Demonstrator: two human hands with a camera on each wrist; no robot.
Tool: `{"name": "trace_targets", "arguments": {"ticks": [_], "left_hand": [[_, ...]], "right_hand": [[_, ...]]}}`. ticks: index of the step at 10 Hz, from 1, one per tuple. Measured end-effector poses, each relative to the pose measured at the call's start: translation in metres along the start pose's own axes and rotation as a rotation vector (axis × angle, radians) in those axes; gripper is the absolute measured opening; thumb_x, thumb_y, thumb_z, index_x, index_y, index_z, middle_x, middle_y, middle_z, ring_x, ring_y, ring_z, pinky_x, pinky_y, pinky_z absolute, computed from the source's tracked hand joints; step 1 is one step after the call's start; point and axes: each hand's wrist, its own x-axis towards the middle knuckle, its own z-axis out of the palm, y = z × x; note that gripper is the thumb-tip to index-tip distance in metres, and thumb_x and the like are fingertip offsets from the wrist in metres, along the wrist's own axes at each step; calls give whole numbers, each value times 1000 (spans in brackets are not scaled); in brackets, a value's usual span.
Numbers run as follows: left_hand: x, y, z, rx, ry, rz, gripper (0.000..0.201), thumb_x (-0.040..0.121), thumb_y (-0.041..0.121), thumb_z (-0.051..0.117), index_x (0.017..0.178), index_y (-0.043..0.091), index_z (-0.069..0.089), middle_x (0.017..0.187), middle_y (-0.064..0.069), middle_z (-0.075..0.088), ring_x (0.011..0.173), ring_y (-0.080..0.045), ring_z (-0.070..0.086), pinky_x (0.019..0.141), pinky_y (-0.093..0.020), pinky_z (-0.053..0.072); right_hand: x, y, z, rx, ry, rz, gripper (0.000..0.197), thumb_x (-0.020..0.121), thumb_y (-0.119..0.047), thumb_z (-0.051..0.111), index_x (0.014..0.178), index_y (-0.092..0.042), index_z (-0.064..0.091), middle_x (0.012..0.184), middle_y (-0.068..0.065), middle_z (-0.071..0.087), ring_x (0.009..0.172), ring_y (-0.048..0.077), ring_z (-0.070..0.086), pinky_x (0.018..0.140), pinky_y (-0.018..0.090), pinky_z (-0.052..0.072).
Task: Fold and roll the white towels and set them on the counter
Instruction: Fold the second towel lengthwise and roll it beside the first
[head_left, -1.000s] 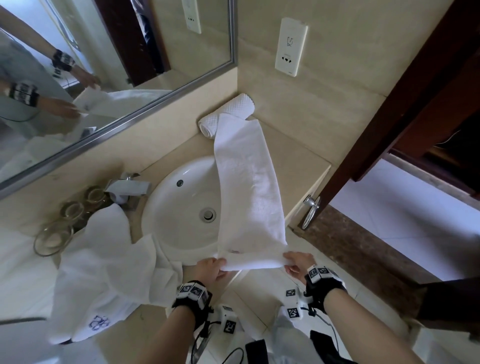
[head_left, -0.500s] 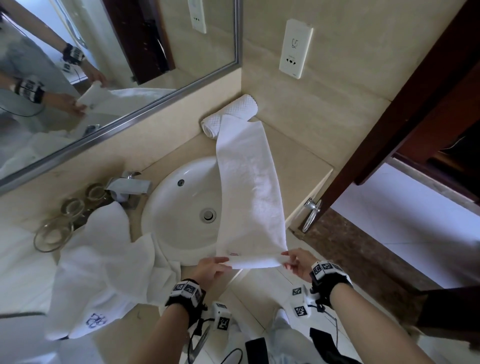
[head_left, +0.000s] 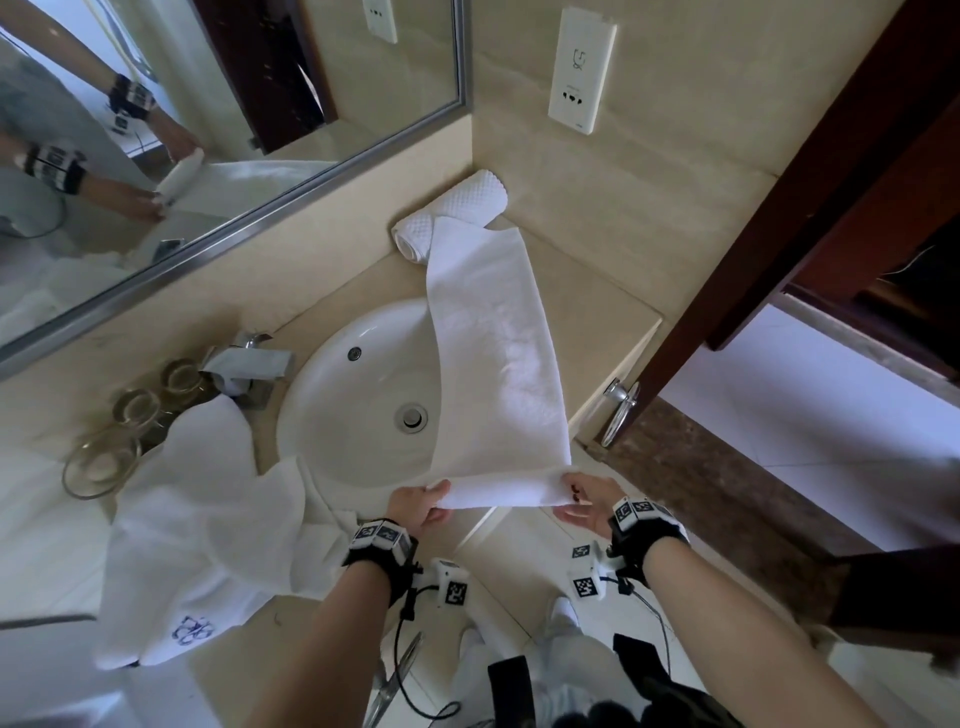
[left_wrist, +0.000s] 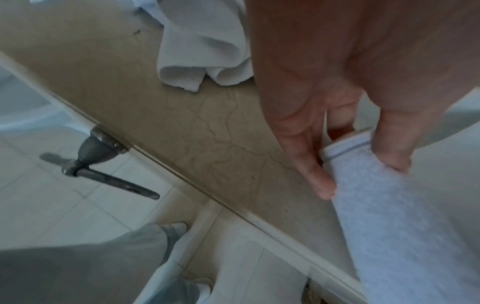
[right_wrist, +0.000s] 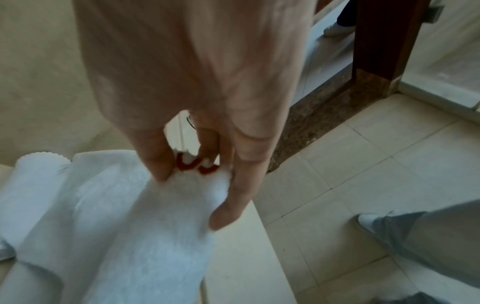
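A long folded white towel (head_left: 493, 358) lies stretched from the back of the counter across the right side of the sink (head_left: 358, 415) to the front edge. Its near end is curled into a small roll (head_left: 501, 491). My left hand (head_left: 423, 506) pinches the roll's left end (left_wrist: 363, 164) between thumb and fingers. My right hand (head_left: 584, 501) pinches the right end (right_wrist: 192, 185) the same way. A finished rolled towel (head_left: 457, 210) with a waffle texture lies at the back by the wall, its front partly covered by the long towel.
A crumpled white towel (head_left: 197, 540) with a blue logo lies on the counter at left. Several glasses (head_left: 130, 415) and the faucet (head_left: 244, 364) stand behind it. A towel ring (head_left: 618, 410) hangs at the counter's right end, beside a brown door frame (head_left: 810, 197).
The flat near edge of the towel has been turned over into a small roll. Both hands have shifted from holding the corners to pinching the roll's ends.
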Motion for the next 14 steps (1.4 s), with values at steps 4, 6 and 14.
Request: {"name": "trace_targets", "arguments": {"ticks": [4,6,14], "left_hand": [[5,37,22,378,294,-2,50,74,51,72,74,2,60,62,-11,65,43,-20,58,51,-28,55],[2,53,29,786,321,110,52,84,43,63,114,4,45,114,-18,59,104,-36,60,81,-38,48],[2,81,87,1883,-450,661,43,88,20,53,129,9,47,120,-12,59,108,-31,59,83,-34,48]], "right_hand": [[41,-7,11,-448,144,-82,40,88,-23,60,122,-6,48,124,16,54,102,32,60,87,42,53],[18,-24,11,-669,-58,-60,52,94,-32,54,138,-6,43,141,7,47,117,21,58,93,32,49],[9,-42,-1,-117,-7,74,14,81,14,58,80,0,59,94,20,58,77,29,61,47,29,58]]}}
